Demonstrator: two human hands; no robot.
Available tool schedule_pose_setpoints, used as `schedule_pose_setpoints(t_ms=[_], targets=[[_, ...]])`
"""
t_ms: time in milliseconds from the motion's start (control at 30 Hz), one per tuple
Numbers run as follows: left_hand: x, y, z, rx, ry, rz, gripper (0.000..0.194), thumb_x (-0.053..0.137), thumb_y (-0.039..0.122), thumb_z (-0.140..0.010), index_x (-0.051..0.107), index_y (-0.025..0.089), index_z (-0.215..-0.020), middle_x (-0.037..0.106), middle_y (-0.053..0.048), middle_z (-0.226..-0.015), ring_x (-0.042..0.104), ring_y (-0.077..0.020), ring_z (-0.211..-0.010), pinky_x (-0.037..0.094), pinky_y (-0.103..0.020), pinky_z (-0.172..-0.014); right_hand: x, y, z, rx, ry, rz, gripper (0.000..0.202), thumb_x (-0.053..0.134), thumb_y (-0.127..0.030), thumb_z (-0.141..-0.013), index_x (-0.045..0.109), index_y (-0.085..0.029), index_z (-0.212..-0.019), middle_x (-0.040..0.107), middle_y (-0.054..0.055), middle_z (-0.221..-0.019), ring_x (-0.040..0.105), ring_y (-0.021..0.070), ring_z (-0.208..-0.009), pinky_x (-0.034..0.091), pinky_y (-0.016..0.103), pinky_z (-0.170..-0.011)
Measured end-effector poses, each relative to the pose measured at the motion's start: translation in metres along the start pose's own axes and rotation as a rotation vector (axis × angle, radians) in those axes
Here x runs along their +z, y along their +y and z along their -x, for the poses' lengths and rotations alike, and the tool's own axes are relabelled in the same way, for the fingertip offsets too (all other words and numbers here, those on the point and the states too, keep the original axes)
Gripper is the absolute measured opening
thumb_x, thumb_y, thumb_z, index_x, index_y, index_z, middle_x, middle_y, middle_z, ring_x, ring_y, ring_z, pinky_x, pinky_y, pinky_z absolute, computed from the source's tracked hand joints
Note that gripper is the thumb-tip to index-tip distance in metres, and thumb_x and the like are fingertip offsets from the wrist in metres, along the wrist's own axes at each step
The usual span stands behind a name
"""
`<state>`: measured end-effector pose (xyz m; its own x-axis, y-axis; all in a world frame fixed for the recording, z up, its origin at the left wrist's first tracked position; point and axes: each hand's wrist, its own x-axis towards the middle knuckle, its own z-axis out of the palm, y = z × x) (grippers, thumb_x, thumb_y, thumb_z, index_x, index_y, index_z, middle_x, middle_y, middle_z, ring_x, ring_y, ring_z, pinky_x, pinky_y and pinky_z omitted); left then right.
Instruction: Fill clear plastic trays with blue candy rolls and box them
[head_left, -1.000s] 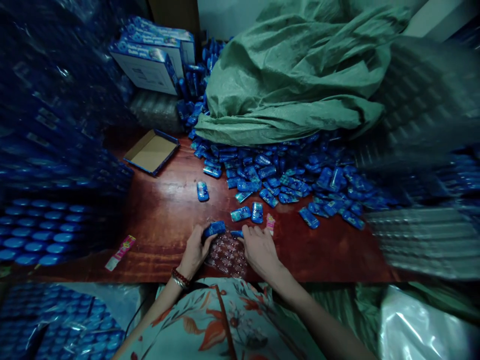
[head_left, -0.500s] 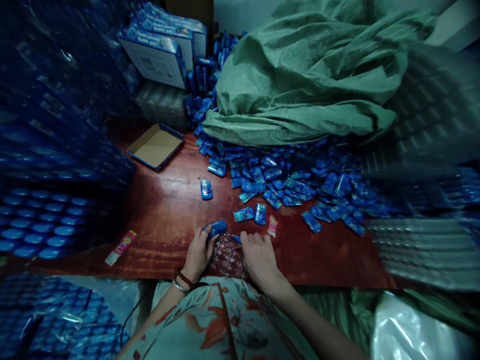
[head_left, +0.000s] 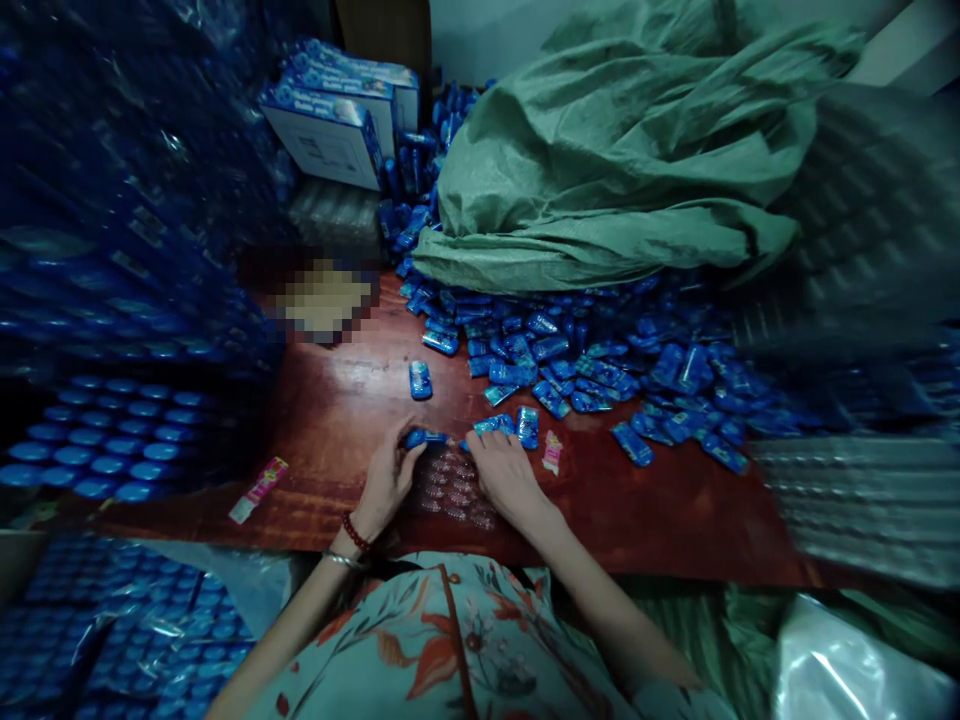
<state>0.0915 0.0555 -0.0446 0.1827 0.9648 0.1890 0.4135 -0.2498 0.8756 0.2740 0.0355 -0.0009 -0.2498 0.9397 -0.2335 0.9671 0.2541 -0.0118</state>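
Note:
On the red-brown table, a clear plastic tray with small cups (head_left: 454, 488) lies between my hands, close to the front edge. My left hand (head_left: 388, 480) is closed around the end of a blue packet (head_left: 424, 438) above the tray's far left corner. At the tray's far right corner, my right hand (head_left: 506, 478) has its fingers bent and together; what they hold, if anything, is hidden. A blue packet (head_left: 494, 426) lies just beyond these fingers, beside an upright-lying one (head_left: 527, 427). Another single blue packet (head_left: 421, 380) lies farther off to the left.
Many blue packets (head_left: 551, 347) are heaped under a green sack (head_left: 622, 170). Stacked blue goods (head_left: 112, 440) stand left, clear trays (head_left: 832, 500) right. Pink wrappers (head_left: 259, 489) (head_left: 553, 453) lie on the table (head_left: 330, 400). White-and-blue boxes (head_left: 322, 140) stand at the back.
Both hands have moved slightly away from my body. The packet in my left hand is turned more edge-on, and more of the clear tray shows. The view has shifted a little.

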Motion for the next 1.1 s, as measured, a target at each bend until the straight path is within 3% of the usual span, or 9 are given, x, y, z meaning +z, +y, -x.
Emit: schedule_pose_setpoints(t_ms=[67,200,367,633,733,833,933,1033,1100], targets=[[-0.001,-0.001,-0.009,0.080,-0.034,-0.058,0.034,0.052,0.025,-0.087,0.046,0.018,-0.120,0.064,-0.007,-0.102,0.062,-0.0162,-0.091,0.052,-0.031,-0.081,0.003,0.002,0.001,0.005,0.011,-0.020,0.027,0.040,-0.008,-0.086,0.050,-0.017,-0.109,0.060,0.010,-0.097,0.052,0.0227,-0.090,0.034,0.034,-0.077],[-0.002,-0.009,-0.019,0.331,-0.229,-0.166,0.021,0.044,0.018,-0.090,0.053,0.017,-0.109,0.063,-0.007,-0.094,0.061,-0.0160,-0.086,0.052,-0.031,-0.078,0.003,0.004,0.001,0.025,-0.006,-0.030,0.030,0.039,-0.007,-0.086,0.049,-0.017,-0.112,0.060,0.010,-0.099,0.052,0.0226,-0.092,0.033,0.034,-0.077],[-0.012,-0.005,-0.021,0.520,-0.430,-0.409,0.032,0.032,0.007,-0.090,0.049,0.015,-0.115,0.059,-0.009,-0.100,0.055,-0.0171,-0.090,0.050,-0.032,-0.079,-0.003,0.001,-0.002,0.050,-0.023,-0.042,0.030,0.037,-0.008,-0.088,0.050,-0.019,-0.112,0.061,0.010,-0.098,0.054,0.0225,-0.092,0.033,0.035,-0.078],[0.001,0.037,-0.033,0.470,-0.749,-0.867,0.027,0.038,0.005,-0.084,0.053,0.009,-0.106,0.059,-0.012,-0.094,0.054,-0.0222,-0.090,0.048,-0.037,-0.079,-0.002,-0.019,-0.006,0.115,0.003,-0.037,0.022,0.035,-0.011,-0.091,0.053,-0.019,-0.101,0.063,0.011,-0.091,0.055,0.0222,-0.088,0.036,0.034,-0.076],[0.000,0.031,-0.034,0.467,-0.716,-0.804,0.033,0.037,0.006,-0.086,0.048,0.009,-0.116,0.058,-0.013,-0.103,0.053,-0.0231,-0.098,0.047,-0.040,-0.084,0.001,-0.016,-0.004,0.133,0.033,-0.059,0.022,0.035,-0.012,-0.091,0.053,-0.018,-0.103,0.063,0.011,-0.093,0.055,0.0219,-0.089,0.036,0.034,-0.077],[-0.011,0.016,-0.039,0.489,-0.648,-0.569,0.043,0.043,0.019,-0.089,0.037,0.017,-0.131,0.055,-0.013,-0.116,0.050,-0.0227,-0.109,0.045,-0.040,-0.090,0.003,0.001,0.006,0.086,0.074,-0.187,0.026,0.038,-0.026,-0.093,0.049,-0.018,-0.116,0.063,0.010,-0.099,0.056,0.0211,-0.092,0.037,0.033,-0.079],[-0.022,0.002,-0.057,0.391,-0.435,-0.375,0.041,0.042,0.029,-0.091,0.038,0.023,-0.131,0.054,-0.011,-0.118,0.050,-0.0225,-0.109,0.044,-0.041,-0.093,0.002,0.025,0.015,0.144,0.165,-0.312,0.033,0.032,-0.034,-0.096,0.045,-0.021,-0.123,0.061,0.007,-0.105,0.055,0.0187,-0.096,0.037,0.031,-0.079],[-0.024,-0.010,-0.083,0.277,-0.215,-0.420,0.041,0.048,0.033,-0.088,0.043,0.020,-0.127,0.051,-0.013,-0.119,0.050,-0.0246,-0.106,0.044,-0.043,-0.091,0.003,0.044,0.012,0.297,0.217,-0.219,0.032,0.035,-0.036,-0.094,0.049,-0.021,-0.119,0.058,0.008,-0.106,0.052,0.0214,-0.096,0.037,0.031,-0.076],[-0.018,-0.016,-0.100,0.295,-0.269,-0.553,0.049,0.062,0.035,-0.079,0.048,0.019,-0.123,0.047,-0.014,-0.123,0.048,-0.0282,-0.107,0.043,-0.045,-0.090,0.005,0.050,0.003,0.291,0.177,-0.139,0.033,0.045,-0.039,-0.090,0.051,-0.022,-0.117,0.055,0.009,-0.105,0.050,0.0235,-0.096,0.037,0.032,-0.074]])
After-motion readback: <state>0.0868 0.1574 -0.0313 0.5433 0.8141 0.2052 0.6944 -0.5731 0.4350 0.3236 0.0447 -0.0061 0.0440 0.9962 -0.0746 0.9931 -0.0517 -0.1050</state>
